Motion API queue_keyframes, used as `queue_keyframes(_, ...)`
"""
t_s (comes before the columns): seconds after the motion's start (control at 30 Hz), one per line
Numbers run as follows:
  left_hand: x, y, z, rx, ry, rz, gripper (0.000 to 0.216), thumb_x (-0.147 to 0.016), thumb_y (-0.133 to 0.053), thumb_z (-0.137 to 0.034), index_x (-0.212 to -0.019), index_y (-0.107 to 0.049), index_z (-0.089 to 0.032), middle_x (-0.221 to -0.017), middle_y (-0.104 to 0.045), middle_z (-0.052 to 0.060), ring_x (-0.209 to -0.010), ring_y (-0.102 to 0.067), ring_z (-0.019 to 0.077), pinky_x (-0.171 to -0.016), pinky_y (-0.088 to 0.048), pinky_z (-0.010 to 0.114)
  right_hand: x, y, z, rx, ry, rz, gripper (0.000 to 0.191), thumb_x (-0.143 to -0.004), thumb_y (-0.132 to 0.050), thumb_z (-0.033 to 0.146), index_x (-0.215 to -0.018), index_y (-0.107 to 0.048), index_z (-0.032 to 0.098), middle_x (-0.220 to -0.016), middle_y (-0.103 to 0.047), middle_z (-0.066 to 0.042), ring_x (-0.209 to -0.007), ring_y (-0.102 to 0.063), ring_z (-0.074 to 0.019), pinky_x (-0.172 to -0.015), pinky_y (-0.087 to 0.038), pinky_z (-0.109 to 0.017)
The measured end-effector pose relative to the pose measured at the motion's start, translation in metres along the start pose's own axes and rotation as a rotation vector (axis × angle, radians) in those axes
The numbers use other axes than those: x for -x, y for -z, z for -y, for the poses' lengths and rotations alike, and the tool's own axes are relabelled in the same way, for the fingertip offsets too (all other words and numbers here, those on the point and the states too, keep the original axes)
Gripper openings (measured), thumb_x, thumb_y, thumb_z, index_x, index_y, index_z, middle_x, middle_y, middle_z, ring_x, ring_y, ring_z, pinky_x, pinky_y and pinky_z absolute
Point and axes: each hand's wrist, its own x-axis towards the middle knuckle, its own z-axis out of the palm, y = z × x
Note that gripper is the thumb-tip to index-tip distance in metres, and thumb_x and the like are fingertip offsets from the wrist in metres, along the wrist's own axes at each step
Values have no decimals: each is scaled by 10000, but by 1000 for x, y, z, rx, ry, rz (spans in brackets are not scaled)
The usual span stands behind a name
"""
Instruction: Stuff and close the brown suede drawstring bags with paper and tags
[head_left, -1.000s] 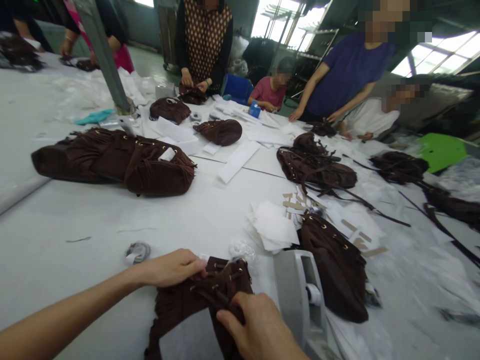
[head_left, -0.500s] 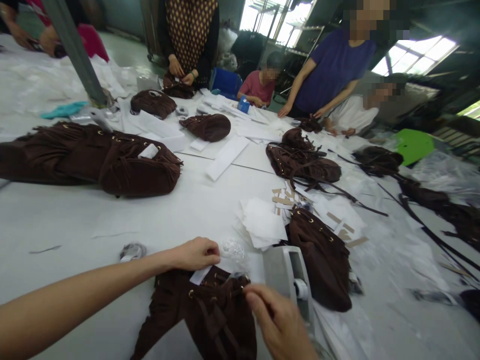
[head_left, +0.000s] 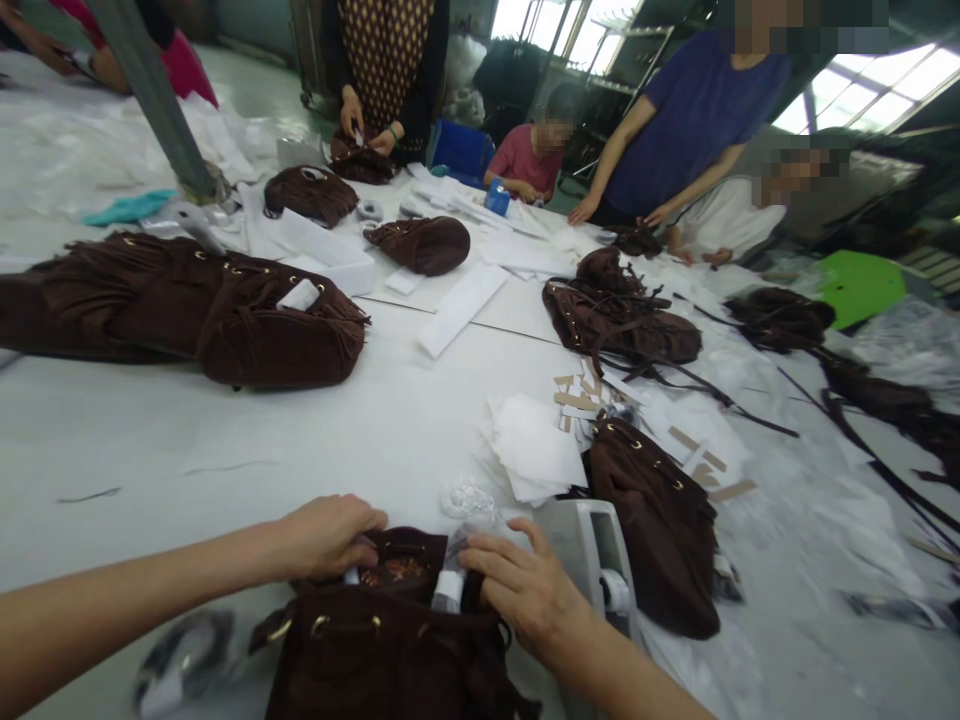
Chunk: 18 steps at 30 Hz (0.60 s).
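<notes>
Fingers [head_left: 491,565] of both hands at brown bag [head_left: 390,640] mouth

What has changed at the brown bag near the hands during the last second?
The brown bag now has its mouth open toward the camera. The left hand moved to its left rim, and the right hand pushes a small white packet in. The tape dispenser and paper stack stayed.

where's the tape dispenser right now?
In the head view the grey tape dispenser stands low and right of centre on the table, just beyond the right hand, between the held brown bag and another brown bag.
</notes>
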Motion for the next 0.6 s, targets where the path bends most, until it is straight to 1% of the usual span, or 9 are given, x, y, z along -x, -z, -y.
queue_keyframes(0.1, -1, 14, -6, 91, 39, 10, 279, -674, -662, -384, -896, -595, -228, -812, -647, 23, -735, -600, 222, -590, -395, 273, 8, -10, 3, -27, -58, -128, 273, -870, -388, 49, -858, -600, 220, -1316, -528, -61, -1208, -455, -221, -997, -290, -462)
queue_keyframes(0.17, -16, 25, -18, 203, -61, -34, 485, -642, -703, -408, -1072, -556, -237, -973, -633, 40, -847, -583, 223, -676, -424, 279, 5, -13, 9, -124, -87, -199, 277, -869, -392, 72, -888, -623, 225, -1313, -517, -87, -1185, -478, -221, -953, -374, -415)
queue_keyframes(0.2, -26, 29, -24, 275, -148, -19, 556, -645, -707, -400, -1146, -522, -246, -1041, -614, 42, -904, -565, 219, -726, -426, 279, 3, -12, 12, -195, -110, -244, 284, -878, -381, 90, -928, -623, 228, -1284, -536, -95, -1167, -495, -214, -938, -401, -391)
queue_keyframes(0.27, -49, 31, -34, 417, -268, 141, 504, -659, -702, -393, -1111, -546, -233, -953, -613, 16, -847, -551, 191, -705, -425, 259, -4, -8, 15, -342, -253, -349, 280, -901, -360, 146, -1023, -599, 224, -1179, -600, -100, -1095, -549, -200, -906, -438, -358)
queue_keyframes(0.33, -67, 27, -39, 541, -297, 324, 338, -679, -684, -413, -920, -592, -195, -732, -554, -24, -680, -506, 149, -591, -398, 233, -11, -1, 15, -462, -531, -413, 249, -917, -379, 262, -1048, -582, 199, -1062, -647, -101, -975, -604, -206, -835, -475, -344)
queue_keyframes(0.4, -78, 20, -40, 613, -286, 367, 306, -678, -684, -446, -760, -559, -179, -598, -434, -57, -564, -413, 110, -504, -333, 218, -20, 6, 13, -556, -757, -379, 301, -894, -428, 403, -1007, -585, 173, -965, -665, -96, -883, -618, -216, -783, -482, -346)
queue_keyframes(0.47, -81, 14, -39, 633, -300, 305, 328, -671, -692, -461, -715, -531, -179, -584, -389, -65, -550, -366, 96, -496, -311, 213, -29, 9, 14, -648, -828, -258, 369, -834, -500, 484, -1004, -566, 163, -924, -664, -80, -858, -610, -219, -772, -471, -348)
queue_keyframes(0.53, -77, 12, -36, 691, -320, 304, 295, -691, -679, -435, -767, -545, -183, -640, -442, -54, -601, -405, 104, -548, -354, 213, -37, 8, 18, -717, -850, -143, 435, -757, -601, 462, -1067, -516, 169, -927, -657, -60, -854, -599, -213, -762, -459, -338)
queue_keyframes(0.6, -70, 11, -32, 832, -325, 418, 289, -688, -678, -359, -895, -550, -203, -749, -520, -34, -702, -479, 130, -633, -413, 227, -40, 5, 23, -814, -893, -58, 600, -682, -665, 329, -1206, -414, 180, -966, -648, -47, -844, -599, -198, -721, -458, -308)
